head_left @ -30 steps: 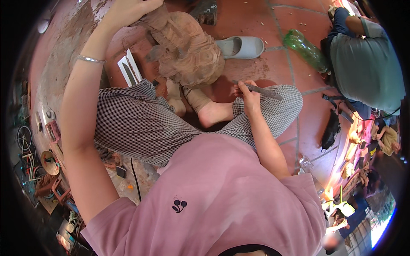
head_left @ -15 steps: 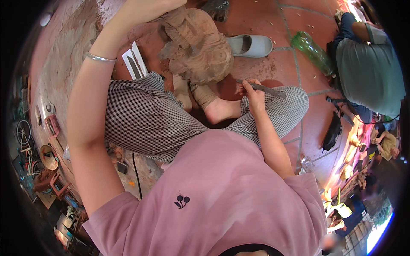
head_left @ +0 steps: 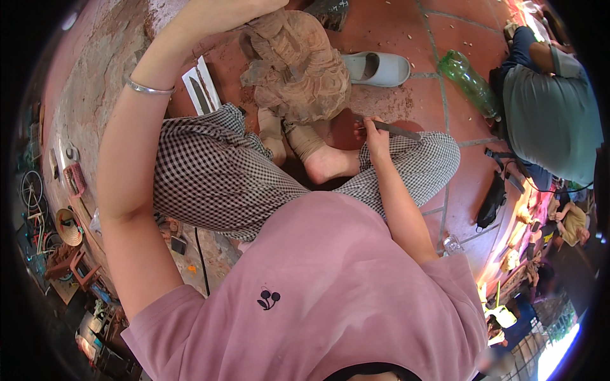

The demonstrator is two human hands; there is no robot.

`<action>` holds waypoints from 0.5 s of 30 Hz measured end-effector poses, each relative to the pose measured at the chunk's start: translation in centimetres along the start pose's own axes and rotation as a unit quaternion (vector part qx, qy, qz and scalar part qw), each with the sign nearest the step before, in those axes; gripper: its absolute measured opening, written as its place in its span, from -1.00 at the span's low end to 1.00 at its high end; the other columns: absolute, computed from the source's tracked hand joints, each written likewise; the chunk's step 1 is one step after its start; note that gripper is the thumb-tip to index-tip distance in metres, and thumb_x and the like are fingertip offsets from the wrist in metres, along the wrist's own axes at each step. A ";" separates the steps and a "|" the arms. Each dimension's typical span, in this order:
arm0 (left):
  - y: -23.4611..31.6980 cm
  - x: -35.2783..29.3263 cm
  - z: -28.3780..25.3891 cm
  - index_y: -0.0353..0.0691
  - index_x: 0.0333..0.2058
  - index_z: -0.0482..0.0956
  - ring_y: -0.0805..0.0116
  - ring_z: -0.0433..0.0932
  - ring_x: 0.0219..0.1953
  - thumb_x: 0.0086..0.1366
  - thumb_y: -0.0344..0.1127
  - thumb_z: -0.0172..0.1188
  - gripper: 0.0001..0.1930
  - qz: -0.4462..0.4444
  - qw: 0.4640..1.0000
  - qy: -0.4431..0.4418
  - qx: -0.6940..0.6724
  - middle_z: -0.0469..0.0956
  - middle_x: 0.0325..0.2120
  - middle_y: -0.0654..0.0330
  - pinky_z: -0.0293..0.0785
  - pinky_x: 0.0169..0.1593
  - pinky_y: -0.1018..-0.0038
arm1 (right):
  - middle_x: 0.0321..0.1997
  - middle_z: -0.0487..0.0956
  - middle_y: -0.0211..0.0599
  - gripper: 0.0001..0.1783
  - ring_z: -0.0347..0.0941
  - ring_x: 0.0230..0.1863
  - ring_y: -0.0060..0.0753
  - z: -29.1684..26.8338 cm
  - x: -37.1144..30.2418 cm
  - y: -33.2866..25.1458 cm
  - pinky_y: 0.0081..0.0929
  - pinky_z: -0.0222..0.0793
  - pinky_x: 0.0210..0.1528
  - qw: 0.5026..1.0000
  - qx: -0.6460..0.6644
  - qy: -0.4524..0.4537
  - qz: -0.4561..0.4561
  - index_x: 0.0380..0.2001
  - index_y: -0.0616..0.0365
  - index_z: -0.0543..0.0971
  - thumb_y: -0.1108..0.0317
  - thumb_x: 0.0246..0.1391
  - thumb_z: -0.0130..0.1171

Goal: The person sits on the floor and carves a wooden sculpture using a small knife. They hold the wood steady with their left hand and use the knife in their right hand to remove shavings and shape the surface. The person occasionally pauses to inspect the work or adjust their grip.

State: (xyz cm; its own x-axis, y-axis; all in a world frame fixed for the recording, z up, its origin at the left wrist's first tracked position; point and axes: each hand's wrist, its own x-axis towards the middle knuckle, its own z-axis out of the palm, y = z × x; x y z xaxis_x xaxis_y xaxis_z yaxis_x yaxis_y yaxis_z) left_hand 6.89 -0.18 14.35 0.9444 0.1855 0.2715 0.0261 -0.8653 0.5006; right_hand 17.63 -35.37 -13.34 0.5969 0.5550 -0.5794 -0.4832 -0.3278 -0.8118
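Note:
A brown carved wooden piece (head_left: 298,70), with rounded ridges and lumps, stands on the tiles against my bare feet (head_left: 318,159). My left hand (head_left: 238,9) is closed at its upper left edge; the top of the picture cuts off part of the fingers. Off to the carving's right, over my right knee, my right hand (head_left: 376,136) is closed around a flat grey file (head_left: 401,131). The file points right and does not touch the carving. On the left lies a white tray (head_left: 208,79) holding a dark slim blade (head_left: 200,94).
A grey slipper (head_left: 379,70) lies right of the carving. Farther right are a green plastic bottle (head_left: 469,82) and a seated person in a grey-green shirt (head_left: 543,117). A black pouch (head_left: 491,202) rests on the tiles. A dark cable (head_left: 201,254) runs by my left thigh.
The file has turned slightly in my right hand, and my right fingers have shifted a little. My left hand stays at the carving's top. The whole view has moved slightly.

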 end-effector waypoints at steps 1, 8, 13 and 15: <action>0.1 0.0 0.0 -0.28 -0.32 0.64 0.05 0.60 -0.17 0.16 -0.30 0.21 -0.82 -0.001 1.000 0.000 0.000 0.65 -0.29 0.04 0.49 -0.04 0.22 | -0.40 0.64 -0.22 -0.79 0.54 -0.48 -0.48 0.1 0.1 0.1 -0.53 0.44 -0.45 1.000 -0.012 0.000 -0.005 -0.32 0.24 0.50 0.30 0.33 0.04; 0.2 0.1 -0.1 -0.29 -0.32 0.64 0.05 0.61 -0.19 0.16 -0.32 0.22 -0.83 0.006 1.000 -0.003 -0.017 0.65 -0.30 0.04 0.50 -0.06 0.23 | -0.38 0.65 -0.27 -0.77 0.55 -0.45 -0.50 0.1 0.3 0.8 -0.54 0.45 -0.42 0.994 -0.107 -0.021 -0.032 -0.31 0.22 0.51 0.29 0.35 0.01; 0.2 0.1 -0.1 -0.30 -0.33 0.64 0.06 0.62 -0.20 0.17 -0.32 0.22 -0.83 0.011 1.000 -0.004 -0.016 0.65 -0.32 0.04 0.51 -0.08 0.24 | -0.39 0.65 -0.27 -0.78 0.55 -0.46 -0.50 -0.1 0.6 1.2 -0.54 0.44 -0.44 0.988 -0.152 -0.007 -0.036 -0.30 0.23 0.52 0.30 0.35 0.03; 0.4 0.2 -0.2 -0.30 -0.33 0.65 0.06 0.62 -0.20 0.17 -0.32 0.22 -0.83 0.006 1.000 -0.008 -0.015 0.66 -0.32 0.04 0.52 -0.08 0.25 | -0.39 0.65 -0.27 -0.78 0.56 -0.46 -0.50 0.0 0.6 1.2 -0.54 0.45 -0.44 0.988 -0.149 -0.004 -0.028 -0.30 0.24 0.52 0.30 0.35 0.03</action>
State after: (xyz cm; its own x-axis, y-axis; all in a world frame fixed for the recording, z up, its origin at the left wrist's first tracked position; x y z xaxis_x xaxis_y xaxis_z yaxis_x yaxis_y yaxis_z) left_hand 6.98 -0.40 14.80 0.9494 0.1680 0.2652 0.0050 -0.8529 0.5221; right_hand 17.42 -35.47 -14.63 0.6113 0.5847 -0.5333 -0.2381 -0.5067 -0.8286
